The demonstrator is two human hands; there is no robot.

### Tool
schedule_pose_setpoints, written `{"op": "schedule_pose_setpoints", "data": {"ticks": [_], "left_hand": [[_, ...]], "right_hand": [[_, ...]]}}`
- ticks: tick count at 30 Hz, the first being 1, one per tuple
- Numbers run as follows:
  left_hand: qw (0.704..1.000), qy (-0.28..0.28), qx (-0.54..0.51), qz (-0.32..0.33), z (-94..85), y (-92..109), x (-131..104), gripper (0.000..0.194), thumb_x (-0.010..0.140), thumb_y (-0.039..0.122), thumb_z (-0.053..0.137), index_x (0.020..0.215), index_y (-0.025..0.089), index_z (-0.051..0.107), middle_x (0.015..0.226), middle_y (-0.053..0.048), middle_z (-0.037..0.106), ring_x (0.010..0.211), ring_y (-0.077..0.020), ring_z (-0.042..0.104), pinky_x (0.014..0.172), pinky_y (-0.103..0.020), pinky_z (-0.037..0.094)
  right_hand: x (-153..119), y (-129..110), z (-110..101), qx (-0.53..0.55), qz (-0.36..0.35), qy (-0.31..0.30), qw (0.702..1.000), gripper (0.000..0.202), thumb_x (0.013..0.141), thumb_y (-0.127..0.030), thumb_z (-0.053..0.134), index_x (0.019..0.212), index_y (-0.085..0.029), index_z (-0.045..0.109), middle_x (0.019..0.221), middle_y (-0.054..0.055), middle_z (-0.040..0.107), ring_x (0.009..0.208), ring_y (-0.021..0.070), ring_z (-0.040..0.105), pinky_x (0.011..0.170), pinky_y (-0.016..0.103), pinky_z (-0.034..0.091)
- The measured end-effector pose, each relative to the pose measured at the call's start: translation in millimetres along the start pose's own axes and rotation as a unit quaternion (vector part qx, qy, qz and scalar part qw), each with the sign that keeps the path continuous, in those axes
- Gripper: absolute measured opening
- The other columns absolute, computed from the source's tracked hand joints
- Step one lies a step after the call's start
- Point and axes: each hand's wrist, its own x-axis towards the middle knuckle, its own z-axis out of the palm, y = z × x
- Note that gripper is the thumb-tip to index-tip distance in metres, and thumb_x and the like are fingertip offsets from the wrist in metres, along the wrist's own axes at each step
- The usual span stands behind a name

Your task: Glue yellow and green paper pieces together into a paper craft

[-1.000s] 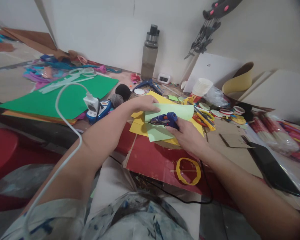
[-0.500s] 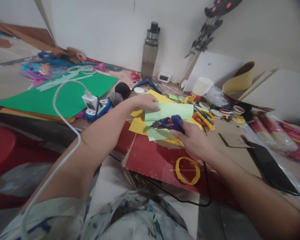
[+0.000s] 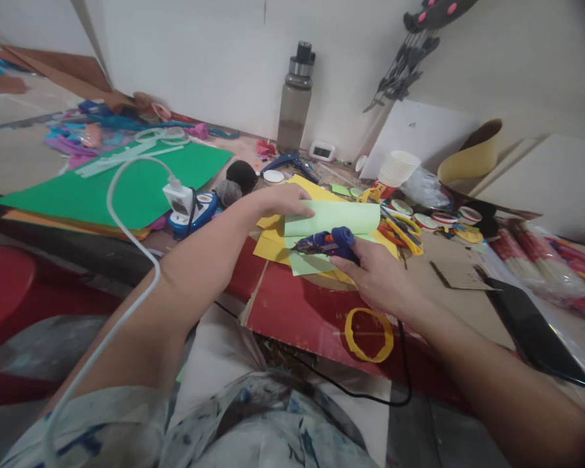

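Observation:
My right hand (image 3: 370, 266) grips a dark blue hot glue gun (image 3: 332, 243), a small red light showing on its side. The nozzle points left, low over the lower part of a light green paper sheet (image 3: 338, 218). That sheet is curled over, its upper part raised above a flat strip. My left hand (image 3: 292, 199) is closed on the sheet's upper left edge, thumb on top; its other fingers are mostly hidden. Yellow paper (image 3: 272, 248) lies beneath the green sheet. From the glue gun a black cord (image 3: 404, 364) hangs past the table's front edge.
A yellow ring (image 3: 369, 335) lies on the red cardboard (image 3: 302, 312) in front. Scissors (image 3: 402, 231) and paper cups (image 3: 397, 170) are to the right, a phone-like black slab (image 3: 541, 331) farther right. A power strip (image 3: 195, 213) with a white cable stands left. Behind is a bottle (image 3: 294, 107).
The view has shifted very slightly. Both hands, the glue gun and the green paper keep nearly the same positions.

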Motion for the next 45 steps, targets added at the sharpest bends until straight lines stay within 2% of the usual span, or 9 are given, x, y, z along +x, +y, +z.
{"op": "schedule_pose_setpoints", "data": {"ticks": [7,12,15,19,22,27,33,39,45], "left_hand": [[1.000,0.003,0.014,0.003,-1.0,1.7,-1.3,0.035,0.071,0.041,0.065,0.095,0.017,0.073,0.099,-0.006,0.073,0.090,-0.0201,0.062,0.070,-0.024,0.040],[1.000,0.008,-0.003,-0.004,0.9,-1.0,0.0,0.037,0.071,0.040,0.066,0.100,0.018,0.074,0.098,-0.004,0.074,0.088,-0.0198,0.063,0.070,-0.025,0.042],[1.000,0.010,-0.022,-0.007,1.7,-1.0,-0.6,0.038,0.070,0.038,0.067,0.100,0.017,0.074,0.101,-0.005,0.074,0.087,-0.0198,0.064,0.070,-0.025,0.044],[0.999,-0.006,-0.032,-0.005,0.5,1.6,-3.0,0.037,0.070,0.038,0.066,0.099,0.016,0.073,0.099,-0.007,0.074,0.087,-0.0204,0.064,0.069,-0.026,0.043],[0.999,-0.009,-0.035,-0.007,-0.4,3.4,-5.1,0.035,0.070,0.038,0.066,0.098,0.017,0.073,0.099,-0.006,0.074,0.089,-0.0207,0.064,0.069,-0.025,0.043],[1.000,-0.004,-0.014,0.009,-0.6,3.2,-5.6,0.037,0.071,0.041,0.064,0.097,0.016,0.073,0.097,-0.006,0.073,0.086,-0.0205,0.063,0.067,-0.026,0.041],[1.000,0.004,-0.012,0.001,0.7,-0.6,-0.2,0.038,0.070,0.040,0.065,0.098,0.016,0.074,0.098,-0.006,0.073,0.087,-0.0202,0.063,0.070,-0.026,0.042],[1.000,-0.006,-0.010,0.002,-1.5,-0.5,-2.0,0.041,0.070,0.042,0.066,0.100,0.017,0.073,0.100,-0.006,0.074,0.089,-0.0210,0.064,0.072,-0.026,0.043],[0.997,-0.035,0.046,0.040,-5.2,5.2,-7.7,0.048,0.071,0.053,0.065,0.103,0.019,0.073,0.106,-0.005,0.074,0.093,-0.0211,0.063,0.076,-0.025,0.043]], "right_hand": [[20.0,-9.3,5.9,-0.005,0.007,0.004,1.000,0.020,0.092,-0.030,0.055,0.103,-0.017,0.065,0.099,0.011,0.073,0.087,0.0254,0.065,0.070,0.030,0.043],[-1.3,2.0,-2.0,0.003,-0.004,0.004,1.000,0.020,0.092,-0.035,0.054,0.096,-0.020,0.066,0.090,0.008,0.072,0.081,0.0240,0.064,0.068,0.030,0.043],[-13.2,14.2,-10.1,-0.012,0.033,0.016,0.999,0.019,0.090,-0.037,0.055,0.087,-0.021,0.064,0.083,0.008,0.071,0.074,0.0242,0.063,0.062,0.031,0.043],[-11.3,22.4,-13.6,-0.038,0.057,0.066,0.995,0.016,0.089,-0.034,0.056,0.087,-0.021,0.064,0.083,0.010,0.071,0.076,0.0267,0.064,0.063,0.033,0.043],[-2.6,16.7,-7.5,-0.047,0.059,0.062,0.995,0.020,0.090,-0.036,0.054,0.089,-0.020,0.065,0.084,0.011,0.071,0.077,0.0273,0.064,0.063,0.033,0.042],[7.4,11.7,2.7,0.033,0.017,0.037,0.999,0.024,0.090,-0.036,0.055,0.100,-0.019,0.067,0.092,0.008,0.073,0.081,0.0242,0.065,0.068,0.031,0.045],[1.9,34.1,-1.8,0.096,0.054,0.039,0.993,0.029,0.087,-0.039,0.057,0.103,-0.017,0.068,0.089,0.007,0.073,0.080,0.0245,0.065,0.070,0.034,0.049],[-8.1,34.2,-2.8,0.067,0.013,0.038,0.997,0.025,0.088,-0.036,0.056,0.104,-0.022,0.068,0.093,0.007,0.072,0.084,0.0261,0.065,0.074,0.036,0.050],[-22.5,47.7,-6.1,0.025,-0.049,0.087,0.995,0.023,0.091,-0.037,0.055,0.104,-0.021,0.064,0.097,0.009,0.070,0.089,0.0256,0.064,0.080,0.038,0.051]]}}
